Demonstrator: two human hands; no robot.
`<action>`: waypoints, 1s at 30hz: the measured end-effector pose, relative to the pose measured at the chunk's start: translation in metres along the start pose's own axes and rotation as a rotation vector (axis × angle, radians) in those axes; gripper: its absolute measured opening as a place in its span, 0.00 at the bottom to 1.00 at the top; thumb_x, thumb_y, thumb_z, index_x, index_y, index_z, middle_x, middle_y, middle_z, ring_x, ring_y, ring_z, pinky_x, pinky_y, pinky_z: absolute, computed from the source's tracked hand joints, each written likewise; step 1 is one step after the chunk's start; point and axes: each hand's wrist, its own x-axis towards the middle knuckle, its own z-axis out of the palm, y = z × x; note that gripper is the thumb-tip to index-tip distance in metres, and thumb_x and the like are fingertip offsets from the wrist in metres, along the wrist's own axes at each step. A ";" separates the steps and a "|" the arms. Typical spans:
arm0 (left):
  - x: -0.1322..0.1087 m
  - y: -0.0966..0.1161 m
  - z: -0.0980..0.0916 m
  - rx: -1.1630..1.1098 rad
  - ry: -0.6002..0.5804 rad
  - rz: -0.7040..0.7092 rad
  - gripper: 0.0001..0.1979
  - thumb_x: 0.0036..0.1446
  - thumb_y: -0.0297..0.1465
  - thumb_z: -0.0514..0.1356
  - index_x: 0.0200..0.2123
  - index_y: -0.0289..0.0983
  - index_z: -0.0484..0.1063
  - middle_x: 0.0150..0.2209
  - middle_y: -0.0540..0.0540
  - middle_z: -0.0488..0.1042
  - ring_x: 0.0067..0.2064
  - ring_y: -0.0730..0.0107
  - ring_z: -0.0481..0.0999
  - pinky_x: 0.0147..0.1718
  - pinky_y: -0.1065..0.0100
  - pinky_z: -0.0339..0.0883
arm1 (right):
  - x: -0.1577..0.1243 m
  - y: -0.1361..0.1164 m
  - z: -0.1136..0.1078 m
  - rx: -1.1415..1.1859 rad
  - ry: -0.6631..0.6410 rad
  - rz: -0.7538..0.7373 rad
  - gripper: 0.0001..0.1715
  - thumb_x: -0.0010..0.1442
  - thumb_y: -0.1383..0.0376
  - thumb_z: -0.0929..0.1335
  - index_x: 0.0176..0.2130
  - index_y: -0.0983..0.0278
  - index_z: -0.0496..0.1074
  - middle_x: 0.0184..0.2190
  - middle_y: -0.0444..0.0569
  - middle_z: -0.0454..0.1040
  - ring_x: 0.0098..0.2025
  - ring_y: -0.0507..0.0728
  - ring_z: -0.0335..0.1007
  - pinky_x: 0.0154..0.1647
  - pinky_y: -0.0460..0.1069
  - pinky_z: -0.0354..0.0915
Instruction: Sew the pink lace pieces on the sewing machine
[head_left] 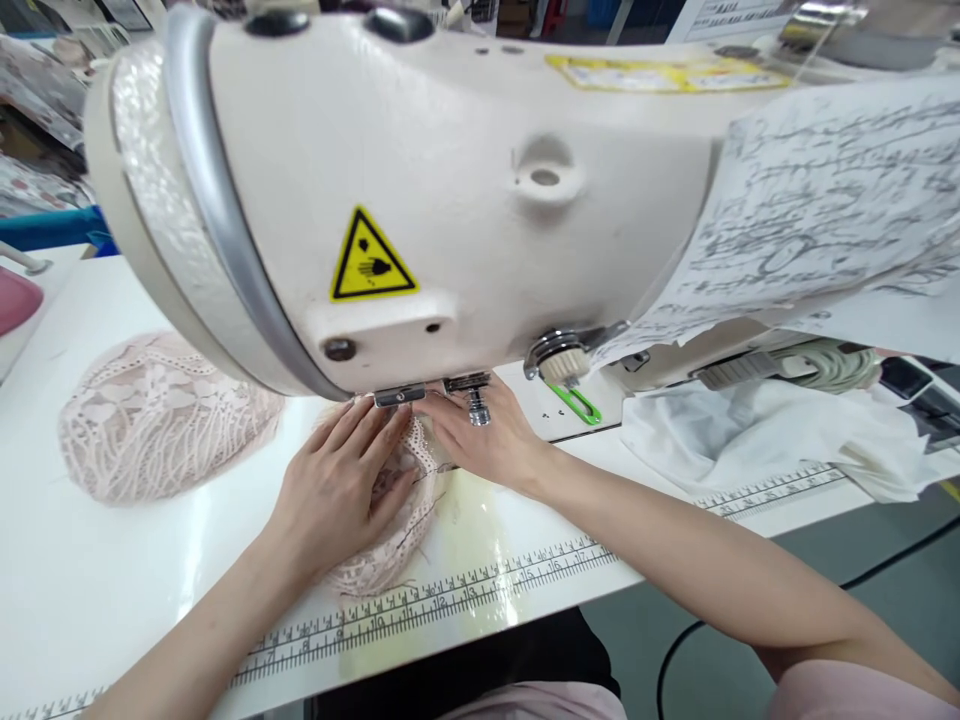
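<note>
While left hand [330,490] overlies rounded openwork lace [407,537], right hand [495,435] curves alongside.

A sewing machine [465,190] partly hides the right hand [499,440] and a lace piece's [375,570] far end; handwriting on paper [825,190] at right blurs illegibly. The left edge crops a pink object [13,302].

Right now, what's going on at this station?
A person sits at a sewing machine. Their left hand lies on a lace piece; the right hand is at its far end, fingertips partly hidden by the machine. A second lace piece lies untouched to the left on the white table. The needle is out of sight, so I can't tell whether it's stitching.
</note>
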 end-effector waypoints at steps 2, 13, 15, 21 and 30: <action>0.001 0.000 -0.003 -0.004 0.034 0.021 0.30 0.62 0.42 0.55 0.61 0.31 0.62 0.59 0.37 0.68 0.60 0.48 0.67 0.57 0.50 0.65 | 0.000 0.000 -0.003 -0.036 0.048 -0.055 0.16 0.62 0.74 0.60 0.37 0.60 0.74 0.33 0.44 0.78 0.39 0.54 0.70 0.54 0.51 0.61; -0.025 0.018 -0.061 0.000 0.094 0.553 0.02 0.57 0.25 0.62 0.36 0.36 0.74 0.38 0.47 0.78 0.40 0.63 0.75 0.38 0.61 0.68 | -0.005 0.005 0.001 0.143 -0.029 -0.408 0.16 0.52 0.80 0.59 0.28 0.63 0.69 0.27 0.38 0.74 0.27 0.50 0.59 0.36 0.47 0.60; -0.041 0.021 -0.059 0.077 0.034 0.571 0.07 0.59 0.23 0.59 0.39 0.35 0.75 0.41 0.45 0.78 0.41 0.61 0.75 0.38 0.59 0.67 | -0.005 0.005 -0.001 0.143 -0.043 -0.400 0.17 0.53 0.79 0.58 0.28 0.63 0.69 0.27 0.39 0.73 0.28 0.50 0.59 0.35 0.47 0.59; -0.063 0.034 -0.055 0.041 0.063 0.293 0.12 0.61 0.18 0.52 0.44 0.32 0.72 0.44 0.42 0.77 0.44 0.62 0.75 0.38 0.64 0.69 | -0.006 0.006 -0.008 0.240 -0.072 -0.393 0.12 0.57 0.71 0.59 0.31 0.63 0.70 0.28 0.41 0.74 0.29 0.51 0.60 0.38 0.49 0.59; -0.023 0.013 -0.090 -0.378 -0.137 -0.205 0.14 0.65 0.43 0.53 0.43 0.39 0.67 0.32 0.51 0.75 0.26 0.75 0.74 0.21 0.74 0.65 | -0.004 0.003 -0.008 0.215 -0.020 -0.425 0.09 0.63 0.64 0.62 0.35 0.63 0.70 0.28 0.40 0.74 0.31 0.51 0.65 0.37 0.49 0.61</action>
